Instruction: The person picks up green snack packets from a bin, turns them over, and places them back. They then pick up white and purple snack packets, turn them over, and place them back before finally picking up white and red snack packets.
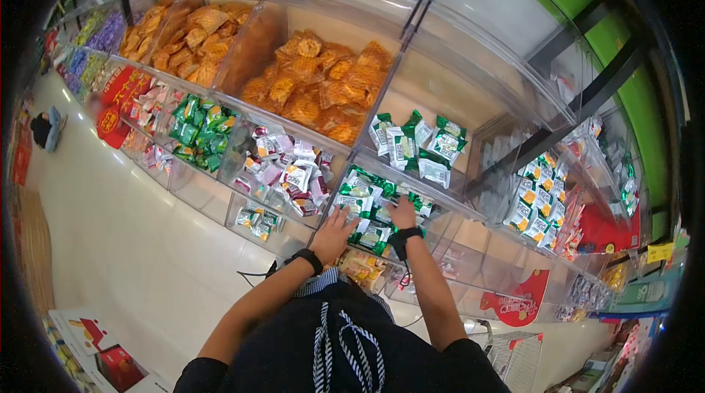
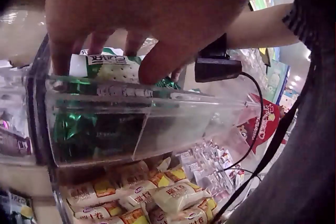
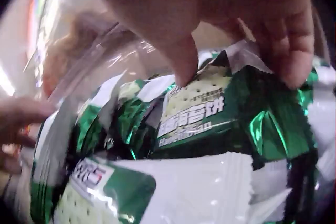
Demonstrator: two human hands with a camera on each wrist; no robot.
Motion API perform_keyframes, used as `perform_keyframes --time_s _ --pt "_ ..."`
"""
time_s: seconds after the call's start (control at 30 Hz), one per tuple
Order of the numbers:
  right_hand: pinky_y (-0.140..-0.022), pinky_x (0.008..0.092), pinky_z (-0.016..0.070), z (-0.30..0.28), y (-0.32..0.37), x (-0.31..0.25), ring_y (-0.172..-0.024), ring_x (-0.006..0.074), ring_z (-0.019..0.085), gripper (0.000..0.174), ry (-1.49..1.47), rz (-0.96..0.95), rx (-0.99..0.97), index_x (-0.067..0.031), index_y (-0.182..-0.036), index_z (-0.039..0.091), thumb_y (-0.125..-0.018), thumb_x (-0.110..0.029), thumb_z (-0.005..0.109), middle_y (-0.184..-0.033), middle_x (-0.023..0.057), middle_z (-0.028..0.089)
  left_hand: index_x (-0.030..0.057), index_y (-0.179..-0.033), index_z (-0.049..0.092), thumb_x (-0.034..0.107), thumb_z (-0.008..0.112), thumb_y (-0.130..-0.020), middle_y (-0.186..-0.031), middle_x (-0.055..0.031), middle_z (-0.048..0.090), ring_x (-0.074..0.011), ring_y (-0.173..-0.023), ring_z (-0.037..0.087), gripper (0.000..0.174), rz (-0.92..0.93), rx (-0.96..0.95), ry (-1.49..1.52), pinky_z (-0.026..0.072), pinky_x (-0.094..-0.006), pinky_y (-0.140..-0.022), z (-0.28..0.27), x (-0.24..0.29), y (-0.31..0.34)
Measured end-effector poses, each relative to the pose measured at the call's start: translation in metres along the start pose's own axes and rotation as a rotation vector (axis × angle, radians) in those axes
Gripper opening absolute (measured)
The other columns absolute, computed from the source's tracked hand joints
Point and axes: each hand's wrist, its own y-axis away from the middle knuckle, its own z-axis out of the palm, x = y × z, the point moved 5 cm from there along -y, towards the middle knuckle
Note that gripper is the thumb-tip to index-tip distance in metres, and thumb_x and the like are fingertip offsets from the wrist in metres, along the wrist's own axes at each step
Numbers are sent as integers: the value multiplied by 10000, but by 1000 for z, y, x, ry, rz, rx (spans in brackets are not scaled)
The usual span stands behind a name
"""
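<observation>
Green-and-white biscuit packets (image 1: 374,235) fill a clear bin in front of me. My left hand (image 1: 334,237) reaches over the bin's near left corner, fingers extended among the packets. In the left wrist view, a biscuit packet (image 2: 113,69) shows beneath that hand, between thumb and fingers. My right hand (image 1: 403,214) is in the same bin, farther right. In the right wrist view, its thumb and curled fingers grip a green biscuit packet (image 3: 205,108) from either side. Another biscuit packet (image 3: 157,190) lies in front of it, its white back strip facing up.
A clear front wall (image 2: 105,124) bounds the bin. Pink-and-white packets (image 1: 294,173) fill the bin to the left; more green packets (image 1: 418,145) lie in the bin behind. Orange snack bags (image 1: 316,85) stand back left. Yellow-white packets (image 2: 163,195) lie below. A shopping cart (image 1: 518,360) stands right.
</observation>
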Motion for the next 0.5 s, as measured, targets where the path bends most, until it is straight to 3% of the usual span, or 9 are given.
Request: perform_keyframes --time_s 0.03,0.1,0.13,0.2,0.23,0.27,0.33,0.4,0.5 --pt "-728 402 421 -7 12 -14 -889 360 493 451 -2 9 7 32 -915 474 -680 -319 633 -959 231 506 117 -1214 362 46 533 -687 -1286 -178 266 -383 -1199 230 558 11 -4 1 294 -430 -948 -3 3 -1" --pt "-702 392 432 -39 43 -52 -893 354 471 425 300 -75 281 21 -885 464 -687 -318 626 -979 212 467 109 -1208 376 62 499 -701 -1289 -159 276 -354 -1219 208 523 -31 -88 -62 283 -421 -952 -6 4 -2" --pt "-714 379 431 -44 52 -63 -919 353 452 439 333 -113 256 22 -928 459 -690 -309 622 -998 194 442 109 -1208 376 62 499 -701 -1289 -159 276 -354 -1219 208 523 -15 -87 -61 283 -421 -952 -6 5 -5" --pt "-728 391 422 -56 74 -90 -939 345 458 499 289 -457 125 41 -1008 446 -696 -309 617 -978 213 476 108 -1227 360 104 460 -746 -1300 -156 268 -345 -1222 211 491 52 -91 -212 297 -445 -929 -5 8 -7" --pt "-750 398 413 -79 91 -116 -929 326 483 468 65 -469 -173 16 -1027 453 -718 -303 601 -998 209 493 114 -1243 346 136 426 -774 -1312 -156 255 -338 -1225 210 476 100 -110 -297 298 -475 -911 -5 10 -8" --pt "-711 361 440 -105 106 -142 -831 268 547 395 -46 -560 -281 -16 -1019 475 -737 -265 596 -939 164 546 114 -1243 346 136 426 -774 -1312 -156 255 -338 -1225 210 476 115 -108 -291 298 -475 -911 -7 12 -10" --pt "-634 312 460 -161 119 -181 -716 209 574 338 -322 -506 -382 -20 -979 504 -739 -234 606 -843 124 585 113 -1244 343 148 434 -772 -1312 -157 254 -341 -1223 213 482 129 -172 -258 287 -486 -913 -7 11 -12" --pt "-579 274 458 -210 102 -188 -668 164 577 291 -314 -479 -163 -8 -929 524 -736 -205 614 -772 105 598 112 -1245 342 156 441 -768 -1311 -165 252 -355 -1218 215 489 150 -191 -247 272 -504 -916 -7 8 -13" --pt "-659 354 446 -255 38 -171 -759 296 576 311 -130 -359 38 -3 -933 531 -716 -213 605 -790 162 588 95 -1242 343 144 445 -755 -1314 -180 239 -380 -1208 220 500 184 -152 -189 265 -510 -919 -10 7 -10"
